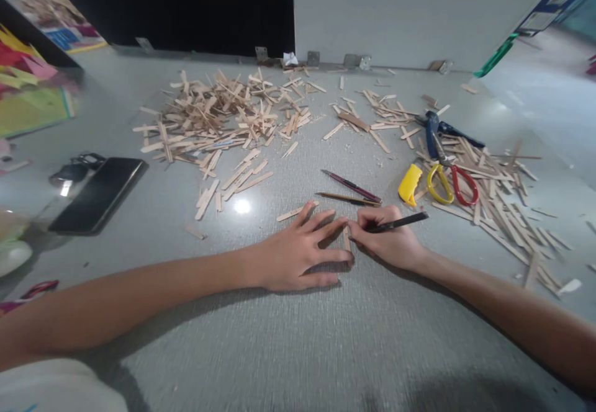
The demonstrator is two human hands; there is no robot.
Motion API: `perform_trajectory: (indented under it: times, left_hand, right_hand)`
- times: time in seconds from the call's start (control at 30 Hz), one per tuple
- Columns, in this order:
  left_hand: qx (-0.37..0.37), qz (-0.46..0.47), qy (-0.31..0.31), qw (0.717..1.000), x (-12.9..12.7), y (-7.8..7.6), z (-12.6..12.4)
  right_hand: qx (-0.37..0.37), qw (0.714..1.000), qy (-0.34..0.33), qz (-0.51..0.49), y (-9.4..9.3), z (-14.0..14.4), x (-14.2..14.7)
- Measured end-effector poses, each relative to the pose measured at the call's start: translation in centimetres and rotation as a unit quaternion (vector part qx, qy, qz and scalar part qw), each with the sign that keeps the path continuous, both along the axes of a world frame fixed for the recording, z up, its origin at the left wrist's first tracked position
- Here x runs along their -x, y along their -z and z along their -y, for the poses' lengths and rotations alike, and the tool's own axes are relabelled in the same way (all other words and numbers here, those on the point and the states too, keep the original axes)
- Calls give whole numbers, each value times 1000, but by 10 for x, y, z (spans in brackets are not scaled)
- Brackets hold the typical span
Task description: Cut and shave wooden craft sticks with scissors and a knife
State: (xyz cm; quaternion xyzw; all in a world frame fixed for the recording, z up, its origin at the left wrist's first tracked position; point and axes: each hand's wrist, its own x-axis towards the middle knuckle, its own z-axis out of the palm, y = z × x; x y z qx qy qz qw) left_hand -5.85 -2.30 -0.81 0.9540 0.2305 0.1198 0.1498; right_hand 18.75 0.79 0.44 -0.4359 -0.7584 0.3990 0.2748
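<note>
Fingers spread, my left hand [310,250] lies on the grey table with its fingertips on a short wooden craft stick [347,238]. My right hand [388,238] grips a black pen [400,221], its lower end hidden by my fingers right beside that stick. Another craft stick [289,214] lies partly behind my left hand. Just beyond my hands rest a dark red pencil [351,185] and a yellow-and-black pencil [349,198].
Large piles of craft sticks spread behind [218,111] and to the right [505,195]. Blue-handled pliers [433,136], red-and-yellow-handled scissors [465,185] and a yellow cutter handle [410,184] lie right. A phone [100,196] rests left. A black-and-white panel [410,15] stands behind.
</note>
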Motion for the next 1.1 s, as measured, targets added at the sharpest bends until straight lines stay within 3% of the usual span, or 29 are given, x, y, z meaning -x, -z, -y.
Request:
perform_trajectory:
  times: [0.4, 0.77, 1.1]
  left_hand:
    - [9, 4, -6, 1000, 1, 0, 0]
    - [16, 5, -11, 1000, 1, 0, 0]
    - [13, 2, -5, 1000, 0, -1, 0]
  right_hand:
    - [-44, 999, -30, -3, -2, -2, 1]
    - [-5, 1000, -16, -2, -1, 0, 2]
    - [-16, 999, -27, -6, -2, -1, 2]
